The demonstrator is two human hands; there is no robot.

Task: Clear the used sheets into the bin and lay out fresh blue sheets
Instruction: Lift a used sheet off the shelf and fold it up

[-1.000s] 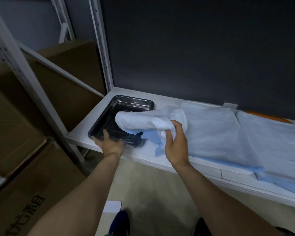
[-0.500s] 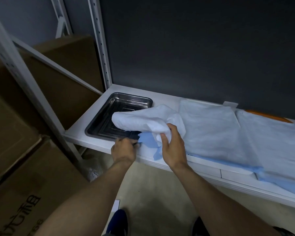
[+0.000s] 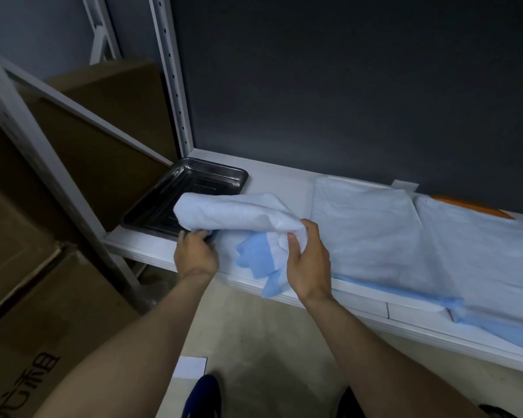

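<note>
The right hand (image 3: 307, 260) grips a rolled-up sheet (image 3: 230, 215) in the middle of the frame. The left hand (image 3: 195, 251) curls its fingers at the near edge of one metal tray (image 3: 224, 176). I cannot tell what it grips. The roll's end lies over the tray. Two flat sheets (image 3: 366, 224) lie on the shelf (image 3: 272, 179) at right.

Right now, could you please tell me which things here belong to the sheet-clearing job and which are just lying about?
Belongs to the job:
bunched sheet, gripped by the right hand; left hand at its lower edge; flat sheets on the shelf.

Just lying about:
metal tray; cardboard boxes; orange item behind the sheets.
</note>
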